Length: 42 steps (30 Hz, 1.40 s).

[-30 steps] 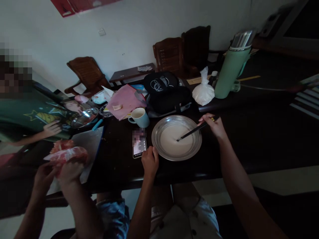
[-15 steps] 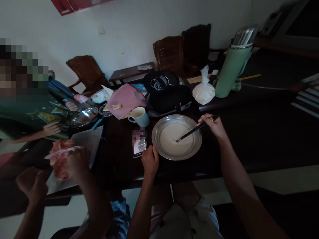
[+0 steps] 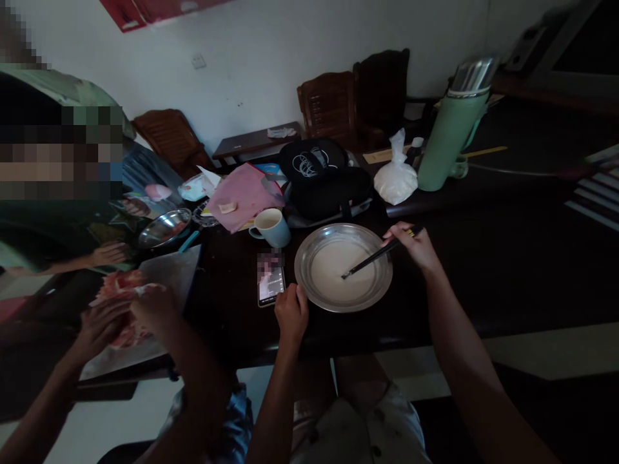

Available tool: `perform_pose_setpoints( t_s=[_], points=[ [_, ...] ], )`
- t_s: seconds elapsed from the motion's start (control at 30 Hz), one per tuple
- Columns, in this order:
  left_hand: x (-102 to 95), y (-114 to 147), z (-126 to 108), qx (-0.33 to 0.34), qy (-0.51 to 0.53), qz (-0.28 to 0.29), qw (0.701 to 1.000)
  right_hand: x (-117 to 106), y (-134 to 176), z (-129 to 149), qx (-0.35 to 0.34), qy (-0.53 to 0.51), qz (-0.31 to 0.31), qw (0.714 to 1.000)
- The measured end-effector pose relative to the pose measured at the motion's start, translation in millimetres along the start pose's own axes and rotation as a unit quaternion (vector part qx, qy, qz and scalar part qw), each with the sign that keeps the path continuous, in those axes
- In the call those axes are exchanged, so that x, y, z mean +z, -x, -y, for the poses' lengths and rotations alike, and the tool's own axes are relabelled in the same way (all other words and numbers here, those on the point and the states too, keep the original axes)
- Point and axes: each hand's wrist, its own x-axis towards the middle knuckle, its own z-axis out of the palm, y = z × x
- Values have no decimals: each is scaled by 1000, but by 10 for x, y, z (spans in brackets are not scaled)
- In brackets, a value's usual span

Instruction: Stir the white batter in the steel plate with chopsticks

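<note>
A round metal bowl [image 3: 344, 305] holds a pale, milky liquid [image 3: 333, 258]. My left hand [image 3: 292, 312] is closed at the bowl's near-left rim, its fingers curled and the thumb against the edge. In my right hand [image 3: 412, 246], black chopsticks [image 3: 374, 259] with gold-marked ends slant down to the left. Their tips dip into the liquid near the bowl's middle. Just left of the bowl lies a lit phone [image 3: 271, 283], close to my left fingers. Behind the phone stands a light blue mug [image 3: 271, 229].
A co-worker's hands [image 3: 152, 306] work on raw meat [image 3: 120, 283] over a board [image 3: 181, 277] at left. Another person stands beyond, near a small metal bowl [image 3: 164, 227]. Behind my bowl are a black case [image 3: 329, 187], a tied bag of white powder [image 3: 396, 177] and a green thermos [image 3: 452, 138].
The co-worker's left hand has moved right onto the meat. The person at far left has leaned in. My hands, the chopsticks and the bowl look almost unmoved.
</note>
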Motion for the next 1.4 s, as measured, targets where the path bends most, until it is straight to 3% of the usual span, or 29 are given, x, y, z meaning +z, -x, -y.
perform_pose_setpoints(
  t_s=[0.13, 0.37, 0.6, 0.83, 1.1, 1.3, 1.4],
  points=[
    [5, -2, 1, 2, -2, -4, 1000, 110, 12, 35, -21, 16, 53, 998],
    [9, 6, 5, 11, -11, -6, 1000, -27, -22, -2, -7, -10, -68, 998],
    [7, 4, 3, 6, -10, -3, 1000, 91, 21, 51, -15, 9, 39, 999],
    [0, 1, 6, 6, -16, 0, 1000, -37, -32, -30, -25, 4, -60, 998],
    [9, 1, 5, 14, -14, -11, 1000, 105, 6, 33, -25, 15, 37, 999],
    [1, 0, 3, -4, 3, 0, 1000, -5, -28, -22, -14, -1, -52, 999],
    [0, -4, 3, -12, 12, 3, 1000, -7, -9, -3, -10, -2, -32, 999]
  ],
)
